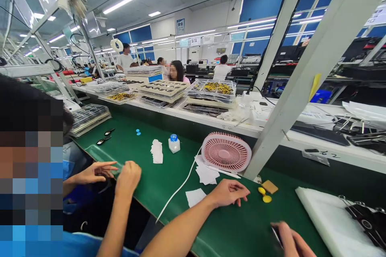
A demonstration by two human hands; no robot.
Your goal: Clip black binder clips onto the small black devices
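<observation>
My left hand (230,192) hovers low over the green work mat (169,186), its fingers loosely bent and somewhat apart. I see nothing between them. Just beyond its fingertips lie two small yellow discs (264,195) and a tan square pad (269,186). At the lower right, my right hand (292,241) is closed on a small, dark, flat piece (276,233) with a shiny edge. That piece is blurred, so its kind is unclear. White paper scraps (195,197) lie near my left wrist.
A pink fan (226,152) stands by a white post (295,72), its cable crossing the mat. Farther left is a blue-capped bottle (174,144). White foam (319,213) with black clips lies right. A co-worker's hands (128,178) are at the left; trays (211,88) line the shelf.
</observation>
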